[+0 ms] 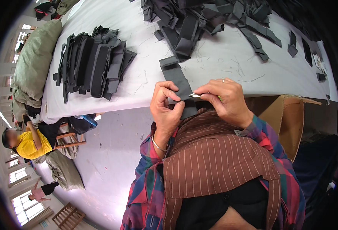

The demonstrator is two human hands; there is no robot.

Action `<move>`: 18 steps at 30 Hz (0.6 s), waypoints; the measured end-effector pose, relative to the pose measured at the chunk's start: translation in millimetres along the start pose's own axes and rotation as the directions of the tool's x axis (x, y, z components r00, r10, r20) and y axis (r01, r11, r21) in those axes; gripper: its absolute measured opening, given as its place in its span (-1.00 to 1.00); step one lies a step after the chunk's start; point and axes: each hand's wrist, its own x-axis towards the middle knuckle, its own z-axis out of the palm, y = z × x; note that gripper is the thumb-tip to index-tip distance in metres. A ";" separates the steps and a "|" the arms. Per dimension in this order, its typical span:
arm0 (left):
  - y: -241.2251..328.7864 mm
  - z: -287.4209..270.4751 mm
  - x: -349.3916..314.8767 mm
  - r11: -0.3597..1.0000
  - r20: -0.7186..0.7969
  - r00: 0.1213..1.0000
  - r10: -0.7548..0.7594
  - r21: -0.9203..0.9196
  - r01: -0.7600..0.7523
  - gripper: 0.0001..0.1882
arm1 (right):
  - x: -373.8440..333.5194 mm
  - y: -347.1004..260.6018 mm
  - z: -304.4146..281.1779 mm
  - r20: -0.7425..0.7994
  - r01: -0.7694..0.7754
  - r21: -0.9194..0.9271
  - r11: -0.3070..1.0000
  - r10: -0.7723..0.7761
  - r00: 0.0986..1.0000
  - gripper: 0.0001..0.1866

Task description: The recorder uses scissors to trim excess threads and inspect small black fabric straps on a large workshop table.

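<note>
Left hand [166,111] pinches the long, dark grey fabric strip [178,82] at the near edge of the white-covered table [230,65], thumb and fingers clamped on it. The strip drapes flat over that edge, matte, straight-sided. Right hand [227,100] grips small metal snips [195,94], fingers closed round them, tip touching the strip.

A cardboard box [288,122] (open) stands beside the white table [146,88].

- I see one open brown cardboard box [288,122] standing under the table's near edge, at my right.
- Grey-green stuffed sacks [36,61] lie along the table's far left side.
</note>
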 end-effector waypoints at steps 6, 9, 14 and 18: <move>4.0 2.6 -0.6 0.991 0.037 0.998 0.059 0.116 -0.063 -0.74 | 10.3 0.8 0.5 0.130 -0.339 0.453 0.824 0.316 0.940 -0.87; -1.5 5.2 -0.3 0.968 0.079 0.990 0.118 0.214 -0.132 -0.72 | 19.0 14.7 12.2 0.385 -0.529 0.641 0.557 0.363 0.848 -0.83; -17.4 7.1 4.6 1.000 -0.076 0.997 -0.008 -0.004 0.008 -0.54 | 26.3 12.3 10.7 0.214 -0.376 0.597 0.709 0.311 0.926 -0.91; -17.7 -4.3 11.8 0.978 -0.172 0.982 -0.073 0.182 0.105 -0.53 | 25.9 2.0 19.7 0.032 0.004 0.455 0.890 -0.021 0.999 -0.87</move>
